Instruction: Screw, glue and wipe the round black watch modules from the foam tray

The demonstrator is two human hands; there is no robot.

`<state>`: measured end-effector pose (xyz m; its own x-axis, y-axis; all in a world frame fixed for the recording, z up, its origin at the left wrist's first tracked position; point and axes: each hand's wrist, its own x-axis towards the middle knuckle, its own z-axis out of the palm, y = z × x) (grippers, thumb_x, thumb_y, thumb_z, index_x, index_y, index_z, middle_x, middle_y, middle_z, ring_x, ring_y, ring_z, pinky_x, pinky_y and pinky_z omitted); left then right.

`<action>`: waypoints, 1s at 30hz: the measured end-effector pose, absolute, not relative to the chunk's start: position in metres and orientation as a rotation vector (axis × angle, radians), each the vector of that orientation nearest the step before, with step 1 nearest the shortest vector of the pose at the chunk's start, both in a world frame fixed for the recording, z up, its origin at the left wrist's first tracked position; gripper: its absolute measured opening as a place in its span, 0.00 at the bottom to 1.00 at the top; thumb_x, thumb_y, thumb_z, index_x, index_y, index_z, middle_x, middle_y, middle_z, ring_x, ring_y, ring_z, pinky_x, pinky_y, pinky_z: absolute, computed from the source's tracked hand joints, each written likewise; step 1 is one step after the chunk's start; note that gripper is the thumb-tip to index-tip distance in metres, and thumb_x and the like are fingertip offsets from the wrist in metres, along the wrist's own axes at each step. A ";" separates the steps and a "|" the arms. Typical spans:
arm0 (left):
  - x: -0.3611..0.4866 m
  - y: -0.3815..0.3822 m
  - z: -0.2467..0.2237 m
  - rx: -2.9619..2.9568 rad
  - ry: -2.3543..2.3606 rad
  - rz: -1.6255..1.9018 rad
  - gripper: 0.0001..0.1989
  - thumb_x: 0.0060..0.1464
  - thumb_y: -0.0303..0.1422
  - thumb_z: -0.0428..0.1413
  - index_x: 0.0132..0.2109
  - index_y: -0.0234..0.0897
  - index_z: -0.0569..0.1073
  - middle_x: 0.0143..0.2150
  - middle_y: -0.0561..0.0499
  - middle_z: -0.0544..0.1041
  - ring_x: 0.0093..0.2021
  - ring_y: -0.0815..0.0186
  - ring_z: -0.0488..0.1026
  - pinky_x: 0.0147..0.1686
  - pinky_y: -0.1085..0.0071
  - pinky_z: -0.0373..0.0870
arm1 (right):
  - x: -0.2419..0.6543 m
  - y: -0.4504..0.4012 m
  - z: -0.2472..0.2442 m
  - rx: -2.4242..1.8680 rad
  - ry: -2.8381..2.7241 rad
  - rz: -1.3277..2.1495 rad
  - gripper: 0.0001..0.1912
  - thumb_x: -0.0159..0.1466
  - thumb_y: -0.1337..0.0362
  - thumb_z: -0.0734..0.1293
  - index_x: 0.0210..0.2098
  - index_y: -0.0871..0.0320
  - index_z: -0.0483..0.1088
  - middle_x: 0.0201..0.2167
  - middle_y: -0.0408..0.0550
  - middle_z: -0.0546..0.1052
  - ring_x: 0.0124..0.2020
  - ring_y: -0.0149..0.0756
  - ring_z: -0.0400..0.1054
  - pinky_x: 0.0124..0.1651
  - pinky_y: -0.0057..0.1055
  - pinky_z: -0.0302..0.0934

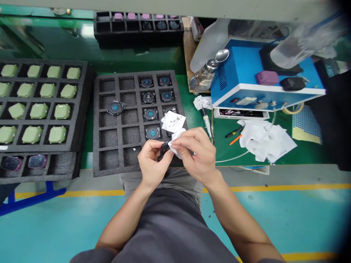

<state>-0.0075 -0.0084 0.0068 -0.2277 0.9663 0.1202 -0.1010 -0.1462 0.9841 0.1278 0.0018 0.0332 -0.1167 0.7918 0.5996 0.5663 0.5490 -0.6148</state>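
Evidently for wiping, the left hand [151, 160] pinches a small dark round watch case [163, 149] over the front edge of the black foam tray [109, 146] while the right hand [196, 155] presses a folded white wipe [175, 140] against it.

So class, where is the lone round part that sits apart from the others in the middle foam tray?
In the head view, the round part lies in the middle foam tray, left column, second row.

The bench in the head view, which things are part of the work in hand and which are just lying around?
In hand:
left hand holding dark round part
right hand pressing white wipe
black foam tray of like parts

Lying about:
green parts tray
blue box
glass bottle
crumpled wipes
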 end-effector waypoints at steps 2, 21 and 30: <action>-0.008 -0.009 0.008 1.080 1.229 1.493 0.11 0.44 0.29 0.68 0.34 0.37 0.73 0.30 0.53 0.76 0.30 0.70 0.75 0.31 0.75 0.74 | 0.129 0.004 0.033 -1.099 -1.874 0.254 0.06 0.67 0.67 0.68 0.37 0.52 0.77 0.32 0.45 0.76 0.36 0.36 0.68 0.40 0.36 0.64; -0.010 -0.010 0.010 0.976 1.232 1.287 0.09 0.42 0.25 0.65 0.34 0.37 0.75 0.29 0.53 0.78 0.29 0.69 0.74 0.29 0.75 0.71 | 0.147 0.012 0.027 -0.999 -2.238 0.028 0.09 0.66 0.68 0.68 0.43 0.47 0.76 0.37 0.43 0.82 0.40 0.39 0.69 0.39 0.38 0.61; -0.009 -0.008 0.009 0.854 1.248 1.312 0.10 0.40 0.24 0.66 0.33 0.36 0.74 0.29 0.53 0.76 0.28 0.71 0.74 0.27 0.77 0.71 | 0.128 0.002 0.023 -1.119 -2.204 -0.162 0.11 0.67 0.72 0.63 0.43 0.52 0.74 0.32 0.46 0.79 0.37 0.40 0.65 0.37 0.39 0.57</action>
